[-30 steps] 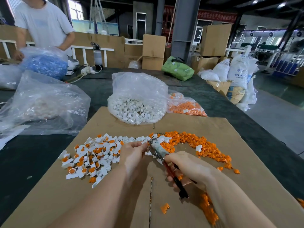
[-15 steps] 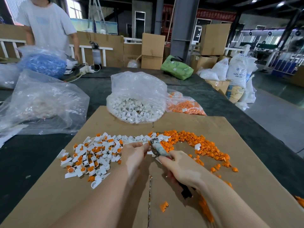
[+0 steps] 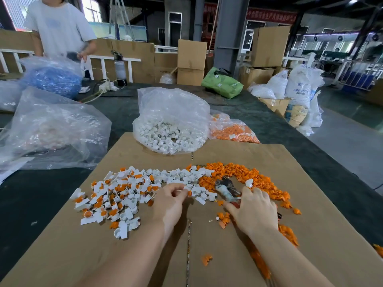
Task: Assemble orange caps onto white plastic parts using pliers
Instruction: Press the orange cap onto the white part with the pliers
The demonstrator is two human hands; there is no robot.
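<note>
- While pinching a small white part with an orange bit at the fingertips, left hand (image 3: 169, 200) curled at the near edge of the white parts (image 3: 182, 178), likely to have a piece ready for capping.
- Right hand (image 3: 253, 212) laid over the pliers (image 3: 227, 190), fingers spread forward, handles hidden beneath the palm; grip probable, not certain.
- Plier nose poking out ahead of the right fingers, into the orange caps (image 3: 244, 176), probably to pick up or seat a cap.
- Capped pieces (image 3: 112, 201) heaped left of the left hand, seemingly kept apart as finished work.
- Cardboard (image 3: 310, 183) under both hands, presumably to keep loose bits together.
- Bags of spare stock just beyond the piles, handy for refilling.
</note>
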